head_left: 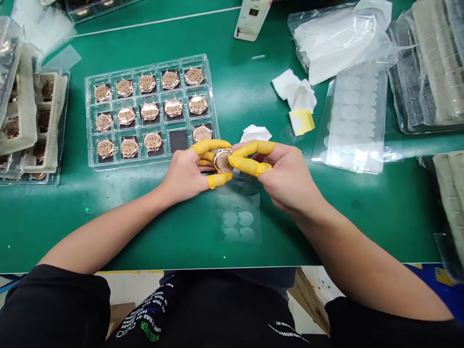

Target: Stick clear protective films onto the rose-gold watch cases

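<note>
A rose-gold watch case (222, 161) is held up between my two hands above the green table. My left hand (192, 169), in yellow finger cots, grips its rim from the left. The yellow-covered thumb and forefinger of my right hand (279, 166) press together at its right edge; whether a small film is between them I cannot make out. Behind my left hand lies a clear tray (159, 157) of similar watch cases, backs up, with one compartment (178, 141) showing only its black pad. Below my hands is a clear sheet (239, 227) with round film stickers.
Stacked trays of watch cases (43, 121) stand at the left. To the right are crumpled white tissues (299, 94), a yellow-and-white pad (301, 122), a bag of white cloths (337, 43), sheets of round films (353, 116) and stacked trays (427, 72).
</note>
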### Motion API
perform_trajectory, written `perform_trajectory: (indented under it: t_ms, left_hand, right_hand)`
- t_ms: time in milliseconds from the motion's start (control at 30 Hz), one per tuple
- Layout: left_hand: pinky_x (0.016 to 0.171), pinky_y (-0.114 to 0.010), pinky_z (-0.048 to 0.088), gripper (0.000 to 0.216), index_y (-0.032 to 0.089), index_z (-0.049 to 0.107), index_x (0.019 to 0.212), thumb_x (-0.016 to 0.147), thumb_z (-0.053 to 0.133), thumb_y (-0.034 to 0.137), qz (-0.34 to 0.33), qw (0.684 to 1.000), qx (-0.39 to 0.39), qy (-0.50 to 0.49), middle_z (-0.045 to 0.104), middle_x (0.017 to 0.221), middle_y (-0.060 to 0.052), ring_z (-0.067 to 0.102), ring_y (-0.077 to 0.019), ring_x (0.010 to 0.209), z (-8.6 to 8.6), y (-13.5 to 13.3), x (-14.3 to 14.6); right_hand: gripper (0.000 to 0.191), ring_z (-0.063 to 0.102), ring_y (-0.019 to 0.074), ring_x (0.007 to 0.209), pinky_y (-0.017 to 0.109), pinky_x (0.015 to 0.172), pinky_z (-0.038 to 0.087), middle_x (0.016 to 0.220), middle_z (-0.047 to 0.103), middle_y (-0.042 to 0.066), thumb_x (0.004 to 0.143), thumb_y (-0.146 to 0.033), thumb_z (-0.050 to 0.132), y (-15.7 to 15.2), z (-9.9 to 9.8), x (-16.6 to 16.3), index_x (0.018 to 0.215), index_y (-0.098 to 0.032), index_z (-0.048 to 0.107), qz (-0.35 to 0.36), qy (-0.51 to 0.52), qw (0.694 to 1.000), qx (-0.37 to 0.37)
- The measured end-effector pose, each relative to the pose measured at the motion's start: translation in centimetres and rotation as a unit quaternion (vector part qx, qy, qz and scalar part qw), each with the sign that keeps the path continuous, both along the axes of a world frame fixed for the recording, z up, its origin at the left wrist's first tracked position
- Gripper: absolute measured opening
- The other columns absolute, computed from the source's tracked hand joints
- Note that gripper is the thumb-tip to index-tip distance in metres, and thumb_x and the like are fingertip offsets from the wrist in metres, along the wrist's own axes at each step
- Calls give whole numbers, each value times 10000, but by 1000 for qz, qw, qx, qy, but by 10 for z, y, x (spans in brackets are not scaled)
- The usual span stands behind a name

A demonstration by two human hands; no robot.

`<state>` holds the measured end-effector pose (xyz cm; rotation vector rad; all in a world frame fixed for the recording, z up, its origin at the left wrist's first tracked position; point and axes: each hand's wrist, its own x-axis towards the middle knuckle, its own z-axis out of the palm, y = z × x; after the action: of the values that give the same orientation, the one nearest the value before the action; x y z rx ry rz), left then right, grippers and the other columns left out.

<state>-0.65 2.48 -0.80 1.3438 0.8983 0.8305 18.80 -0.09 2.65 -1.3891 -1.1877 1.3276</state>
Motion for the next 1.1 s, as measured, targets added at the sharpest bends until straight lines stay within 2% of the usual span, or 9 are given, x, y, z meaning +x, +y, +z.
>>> perform_trajectory:
  t_ms: [167, 333, 600, 933, 1100]
  left_hand:
    - [918, -294, 700, 600, 197, 709, 1251, 681, 899, 212, -2, 1000, 6, -6, 835, 1118, -46, 828, -204, 1005, -1, 0, 1]
    - [921, -294, 700, 599, 193, 704, 1246, 682, 905, 220, 7, 1000, 14, 7, 834, 1098, -40, 827, -204, 1009, -1, -1, 2]
    - [920, -297, 700, 580, 195, 695, 1238, 693, 891, 226, 8, 1000, 25, 16, 831, 1086, -33, 827, -200, 995, 2, -1, 2]
    - [908, -277, 698, 567, 202, 698, 1235, 702, 890, 226, 2, 999, 33, 19, 826, 1063, -18, 821, -183, 980, 1, -1, 2]
    - [911, -291, 701, 575, 206, 696, 1246, 711, 902, 254, -2, 999, 35, 24, 822, 1081, -19, 819, -189, 991, 0, -1, 2]
  right_hand:
    - [314, 732, 225, 918, 408, 901, 607, 952, 795, 38, 728, -496, 913, 0, -1, -1, 838, -237, 776, 0, -15, 1000, 0]
    - [382, 721, 212, 875, 384, 851, 607, 938, 777, 32, 746, -582, 890, -1, -6, -2, 832, -238, 748, -1, -47, 998, 29]
    - [235, 727, 225, 937, 415, 903, 601, 976, 787, 25, 808, -467, 854, -4, -11, -2, 896, -263, 779, -7, -42, 998, 41]
    - [325, 711, 229, 908, 428, 899, 598, 947, 774, 29, 786, -561, 867, -3, -7, -3, 845, -263, 751, -6, -47, 998, 43]
    - [300, 709, 234, 917, 431, 892, 594, 974, 773, 35, 811, -538, 844, -5, -9, -3, 907, -265, 762, -2, -65, 997, 48]
